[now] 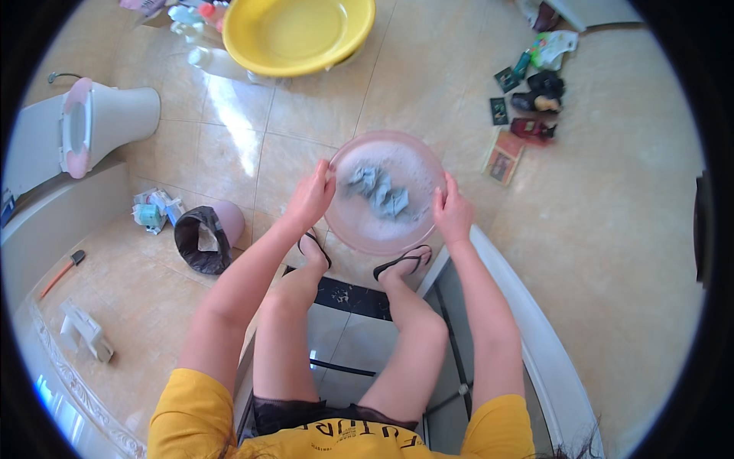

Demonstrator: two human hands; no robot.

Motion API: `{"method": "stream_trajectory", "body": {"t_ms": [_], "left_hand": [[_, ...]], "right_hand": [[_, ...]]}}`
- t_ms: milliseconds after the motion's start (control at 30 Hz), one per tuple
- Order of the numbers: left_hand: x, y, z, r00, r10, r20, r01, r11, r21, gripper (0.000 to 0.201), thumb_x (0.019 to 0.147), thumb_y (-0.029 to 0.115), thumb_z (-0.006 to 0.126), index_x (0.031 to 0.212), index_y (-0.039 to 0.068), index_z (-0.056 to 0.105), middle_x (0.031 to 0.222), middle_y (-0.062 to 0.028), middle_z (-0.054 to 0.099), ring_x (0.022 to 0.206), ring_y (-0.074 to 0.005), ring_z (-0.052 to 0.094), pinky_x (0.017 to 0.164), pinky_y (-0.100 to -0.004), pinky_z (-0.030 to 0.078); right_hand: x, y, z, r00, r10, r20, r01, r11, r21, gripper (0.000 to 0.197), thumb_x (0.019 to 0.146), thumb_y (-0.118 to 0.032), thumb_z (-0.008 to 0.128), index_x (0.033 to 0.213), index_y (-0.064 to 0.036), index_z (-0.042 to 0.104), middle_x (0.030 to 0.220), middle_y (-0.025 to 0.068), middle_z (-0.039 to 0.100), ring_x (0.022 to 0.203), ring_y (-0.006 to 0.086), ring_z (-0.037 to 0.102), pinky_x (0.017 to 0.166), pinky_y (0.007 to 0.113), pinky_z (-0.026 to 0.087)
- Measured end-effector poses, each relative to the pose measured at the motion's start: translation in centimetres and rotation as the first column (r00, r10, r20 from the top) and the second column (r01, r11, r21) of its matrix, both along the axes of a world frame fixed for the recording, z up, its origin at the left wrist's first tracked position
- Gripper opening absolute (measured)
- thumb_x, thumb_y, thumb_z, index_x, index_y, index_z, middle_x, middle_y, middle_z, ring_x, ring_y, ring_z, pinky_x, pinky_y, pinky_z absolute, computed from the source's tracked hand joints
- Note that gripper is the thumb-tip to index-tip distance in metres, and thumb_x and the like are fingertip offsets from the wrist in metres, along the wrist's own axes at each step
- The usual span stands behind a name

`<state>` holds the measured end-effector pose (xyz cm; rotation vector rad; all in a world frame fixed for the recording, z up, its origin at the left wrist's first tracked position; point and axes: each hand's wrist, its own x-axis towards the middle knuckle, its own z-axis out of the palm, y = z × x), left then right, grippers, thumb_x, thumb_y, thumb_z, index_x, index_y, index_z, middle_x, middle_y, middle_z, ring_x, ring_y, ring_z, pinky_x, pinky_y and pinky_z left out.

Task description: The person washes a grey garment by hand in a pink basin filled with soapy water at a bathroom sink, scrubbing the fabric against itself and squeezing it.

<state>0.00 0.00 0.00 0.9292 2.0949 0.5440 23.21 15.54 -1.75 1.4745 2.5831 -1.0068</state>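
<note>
A round pink basin (pixel 382 248) of sudsy water is in front of me, just beyond my feet. A crumpled light-blue cloth (pixel 391 200) sits in the middle of the foam, partly above the surface. My left hand (pixel 312 196) grips the basin's left rim. On the opposite side, my right hand (pixel 454 211) is closed over the right rim, thumb toward the inside. Whether the basin rests on the floor or is slightly lifted, I cannot tell.
A yellow basin (pixel 365 34) stands at the back, with white bottles (pixel 215 61) beside it. To my left are a lined trash bin (pixel 229 222), a toilet (pixel 126 111) and a small white stool (pixel 86 330). Shoes (pixel 533 130) and packets lie at the right, past a white door frame (pixel 527 314).
</note>
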Motion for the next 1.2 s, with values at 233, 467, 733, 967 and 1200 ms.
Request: {"method": "stream_trajectory", "body": {"t_ms": [233,467,733,967,1200], "left_hand": [[-1.9,-1.5,22.3,0.995,0.06,0.074,-0.061,0.998,0.013,0.023,0.079,0.014,0.047,0.1,0.007,0.041,0.059,-0.018,0.052,0.059,-0.0346,0.053,0.054,-0.0411,0.041],[-6.9,7.5,38.0,0.989,-0.118,0.091,0.107,0.987,0.116,0.026,0.075,0.013,0.045,0.098,0.001,0.041,0.079,-0.0254,0.055,0.078,-0.0399,0.053,0.07,-0.0455,0.042],[-12.1,15.8,46.7,0.994,-0.066,0.083,0.056,0.991,0.12,0.025,0.074,0.013,0.047,0.097,0.003,0.043,0.066,-0.0181,0.055,0.052,-0.0282,0.055,0.052,-0.0382,0.044],[-14.2,24.5,46.9,0.978,-0.013,0.207,-0.005,0.996,0.085,0.027,0.076,0.015,0.047,0.099,0.003,0.039,0.054,-0.0108,0.051,0.037,-0.0185,0.049,0.035,-0.0298,0.038],[-18.5,34.4,47.4,0.965,-0.015,0.261,-0.019,0.992,0.128,0.027,0.075,0.013,0.047,0.099,0.003,0.038,0.052,-0.0096,0.049,0.035,-0.017,0.047,0.033,-0.0283,0.037]], "right_hand": [[-2.1,0.0,22.0,0.993,0.091,0.068,-0.087,0.994,-0.066,0.036,0.078,-0.024,0.047,0.112,-0.0133,0.041,0.063,0.0134,0.057,0.057,0.0319,0.056,0.052,0.043,0.044],[-4.8,7.1,37.9,0.996,0.041,0.077,-0.042,0.999,0.003,0.032,0.077,-0.025,0.047,0.107,-0.0129,0.043,0.069,0.0135,0.058,0.065,0.0315,0.057,0.056,0.042,0.044],[-10.3,15.9,43.4,0.989,0.048,-0.142,-0.034,0.995,0.098,0.029,0.076,-0.023,0.051,0.102,-0.0112,0.046,0.065,0.011,0.057,0.059,0.0288,0.056,0.052,0.039,0.042],[-12.7,26.8,45.5,0.987,0.116,-0.111,-0.109,0.992,0.071,0.031,0.076,-0.024,0.051,0.104,-0.0108,0.046,0.067,0.0112,0.058,0.063,0.0283,0.057,0.055,0.038,0.043],[-16.6,37.2,46.6,0.986,0.123,-0.112,-0.12,0.992,0.034,0.032,0.077,-0.027,0.051,0.104,-0.0112,0.045,0.07,0.0116,0.058,0.066,0.0297,0.056,0.058,0.039,0.043]]}}
